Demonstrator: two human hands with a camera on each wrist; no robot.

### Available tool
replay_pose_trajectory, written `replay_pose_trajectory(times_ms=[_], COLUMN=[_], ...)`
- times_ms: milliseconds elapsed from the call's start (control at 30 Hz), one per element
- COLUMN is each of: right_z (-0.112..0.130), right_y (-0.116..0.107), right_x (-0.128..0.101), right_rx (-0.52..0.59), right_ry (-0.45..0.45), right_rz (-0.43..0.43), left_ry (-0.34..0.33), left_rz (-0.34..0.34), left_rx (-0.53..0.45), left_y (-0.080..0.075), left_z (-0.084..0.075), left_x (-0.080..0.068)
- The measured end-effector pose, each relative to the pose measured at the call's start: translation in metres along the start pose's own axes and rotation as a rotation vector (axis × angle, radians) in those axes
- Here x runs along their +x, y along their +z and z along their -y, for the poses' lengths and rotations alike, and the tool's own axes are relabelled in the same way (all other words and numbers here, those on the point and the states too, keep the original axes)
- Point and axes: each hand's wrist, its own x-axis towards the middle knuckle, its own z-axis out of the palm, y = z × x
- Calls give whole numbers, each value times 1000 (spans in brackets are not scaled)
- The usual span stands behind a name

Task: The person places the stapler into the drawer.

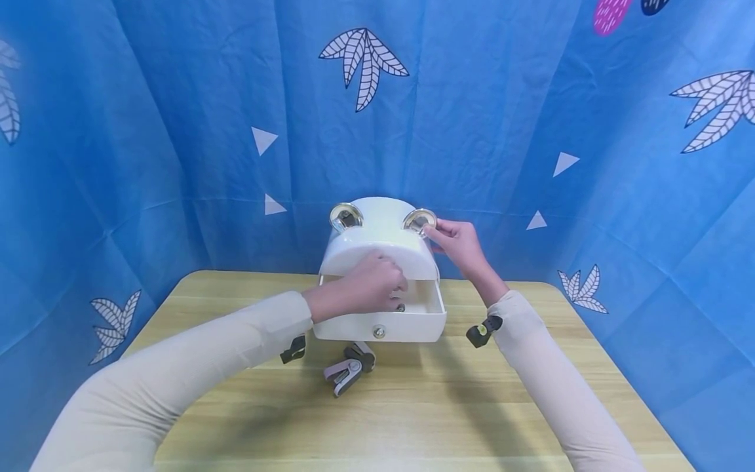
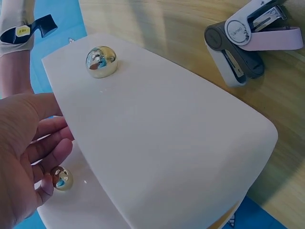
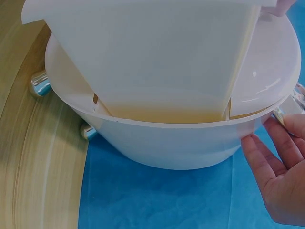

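Here, nearest the front edge of the wooden table point(image 1: 531, 406), a grey-and-pink stapler point(image 1: 348, 369) lies on its side, just in front of the white storage box point(image 1: 380, 249) and not touching it. The box sits toward the table's far edge, roughly centred between left and right; it is glossy white plastic with a rounded, dome-like top and two shiny metallic ear-like discs at its upper corners. Its lower drawer point(image 1: 383, 324) is pulled part-way out toward the front edge, a small chrome knob point(image 1: 379, 332) on its face. The left hand point(image 1: 371, 288) is inside the drawer opening, fingers curled loosely downward; in the left wrist view the fingertips point(image 2: 47, 164) sit right by a small gold ball point(image 2: 62, 178) on the white surface, though whether they pinch it or merely touch it cannot be told. The right hand point(image 1: 457, 242) is at the box's upper right, fingers pressed lightly against the right ear disc point(image 1: 419, 220) and the shell edge, steadying rather than gripping as far as I can judge. Judgement on progress: the drawer is already open and the box braced; whatever is being placed in or taken from the drawer is not finished, and the drawer remains to be closed. Behind everything hangs a blue patterned backdrop point(image 1: 177, 131).
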Motion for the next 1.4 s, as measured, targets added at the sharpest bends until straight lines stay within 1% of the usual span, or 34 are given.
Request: replay_pose_trajectory(times_ms=[100,200,367,533,600,667,767,867,967,1067,1133,1233,1300,1400], right_z=[1,2,1,0,1,2,2,2,2,3,3,4,5,5], right_y=[0,0,2,2,2,3,3,3,3,2,3,3,3,4], right_x=[0,-1,-1,0,0,0,0,0,0,0,-1,-2,-2,-3], right_rx=[-8,-19,-19,-22,-14,-8,0,-1,-5,-12,-15,-18,-17,-15], right_ry=[6,11,9,6,7,9,17,24,27,25,24,27,31,39], right_rz=[0,0,-2,-4,-5,-1,1,1,-7,-8,-9,-9,-15,-17], left_ry=[17,31,55,46,41,34,-15,-98,-170,-207,-238,-321,-370,-402], left_rz=[-21,-48,-91,-88,-97,-122,-171,-222,-268,-287,-268,-187,-127,-67], left_rx=[-3,-30,-110,-206,-244,-273,-304,-353,-438,-561,-651,-803,-873,-937], left_y=[-1,-2,-5,-9,-11,-15,-22,-29,-34,-36,-34,-24,-14,6], left_z=[2,3,6,10,11,12,12,9,5,-2,-7,-14,-18,-24], left_x=[-1,-2,-5,-9,-12,-15,-23,-34,-47,-62,-72,-84,-92,-102])
